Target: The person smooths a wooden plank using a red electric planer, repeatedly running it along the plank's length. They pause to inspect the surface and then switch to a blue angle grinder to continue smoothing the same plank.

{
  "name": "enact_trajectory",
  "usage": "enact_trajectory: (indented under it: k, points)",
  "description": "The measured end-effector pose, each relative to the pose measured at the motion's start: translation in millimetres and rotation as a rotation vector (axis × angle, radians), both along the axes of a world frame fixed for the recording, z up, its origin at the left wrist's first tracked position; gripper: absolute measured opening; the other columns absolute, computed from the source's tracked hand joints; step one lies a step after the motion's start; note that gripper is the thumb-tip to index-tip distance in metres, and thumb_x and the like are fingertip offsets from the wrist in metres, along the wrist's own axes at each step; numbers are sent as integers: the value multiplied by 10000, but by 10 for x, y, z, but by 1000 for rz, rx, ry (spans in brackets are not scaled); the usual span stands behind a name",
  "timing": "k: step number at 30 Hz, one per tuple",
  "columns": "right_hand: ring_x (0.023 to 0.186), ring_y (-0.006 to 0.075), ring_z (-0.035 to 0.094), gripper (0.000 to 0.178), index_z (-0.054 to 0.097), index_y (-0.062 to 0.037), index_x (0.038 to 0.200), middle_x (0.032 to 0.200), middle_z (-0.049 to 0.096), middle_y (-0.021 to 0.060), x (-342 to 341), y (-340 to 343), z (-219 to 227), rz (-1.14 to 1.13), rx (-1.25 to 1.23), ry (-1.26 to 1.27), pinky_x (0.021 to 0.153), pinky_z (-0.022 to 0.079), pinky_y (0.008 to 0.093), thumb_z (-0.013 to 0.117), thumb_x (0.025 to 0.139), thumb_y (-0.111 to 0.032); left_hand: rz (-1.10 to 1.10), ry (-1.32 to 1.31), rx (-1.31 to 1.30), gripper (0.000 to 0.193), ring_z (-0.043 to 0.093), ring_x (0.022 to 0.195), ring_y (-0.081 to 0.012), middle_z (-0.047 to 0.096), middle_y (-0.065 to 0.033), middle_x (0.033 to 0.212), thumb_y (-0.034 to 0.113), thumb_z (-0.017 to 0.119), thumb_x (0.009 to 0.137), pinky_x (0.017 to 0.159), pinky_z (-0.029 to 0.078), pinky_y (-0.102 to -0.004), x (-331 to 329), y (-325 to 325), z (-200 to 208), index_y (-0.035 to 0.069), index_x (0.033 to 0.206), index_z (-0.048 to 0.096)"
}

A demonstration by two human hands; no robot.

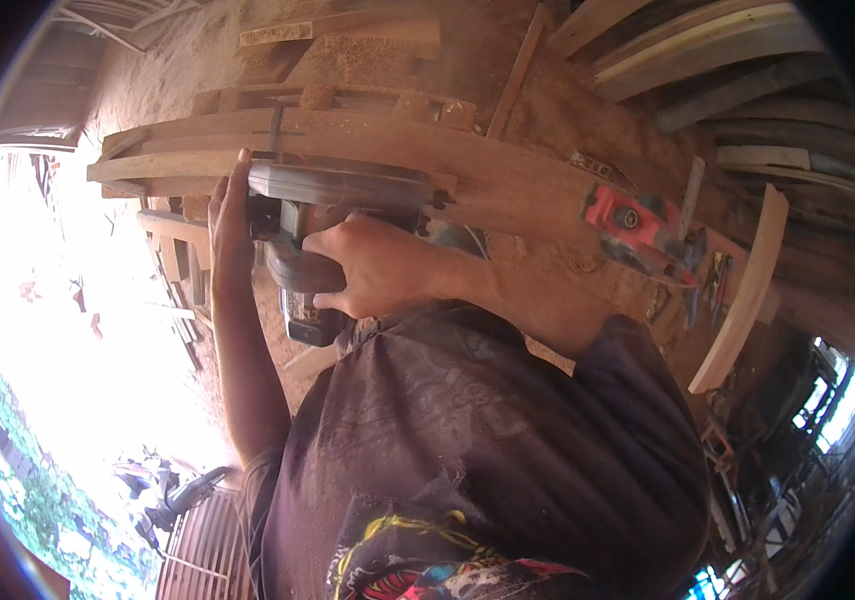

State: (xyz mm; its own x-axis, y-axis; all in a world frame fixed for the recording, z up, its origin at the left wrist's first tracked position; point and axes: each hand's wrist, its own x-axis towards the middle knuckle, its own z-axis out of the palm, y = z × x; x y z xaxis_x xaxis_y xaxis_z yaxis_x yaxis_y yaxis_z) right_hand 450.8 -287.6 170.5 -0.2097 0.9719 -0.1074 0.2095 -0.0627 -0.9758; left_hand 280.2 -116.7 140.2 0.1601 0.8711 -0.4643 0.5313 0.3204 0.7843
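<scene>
My right hand [372, 262] is closed round the dark handle of a cordless power saw [342, 185] with a long grey guard. Its battery end [312, 322] points back toward my body. The saw lies along the near side of a long wooden plank [367, 135], and its blade is hidden from here. My left hand [231, 205] reaches past the front end of the saw, fingers stretched out, one fingertip at the plank's near edge. Whether it presses on the plank or on the saw I cannot tell.
On the plank's right part sits a red and black tool [637, 222]. A curved wood strip [747, 290] stands out at the right, with several long boards [707, 45] stacked at the far right. Wood offcuts [177, 235] lie at the left. Sawdust covers the ground.
</scene>
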Motion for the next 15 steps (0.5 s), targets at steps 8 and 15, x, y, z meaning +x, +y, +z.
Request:
enact_trajectory:
  k: [8,15]
  points:
    - [1061,423,765,450,735,89,1157,1034,758,328,-44,76,-34,16,-41,-42,971,593,482,833,829,-205,-42,-129,-107,467,614,767,-134,670,-8,901,450,525,1098,690,475,-277,-317,163,-345,47,1176,748]
    - [1033,407,770,418,757,63,1112,1021,767,296,-96,114,-133,-27,-13,-40,941,590,476,853,816,-215,-151,-277,-128,402,689,747,-177,751,-114,956,266,605,993,670,506,-287,-504,312,-531,5,1295,650]
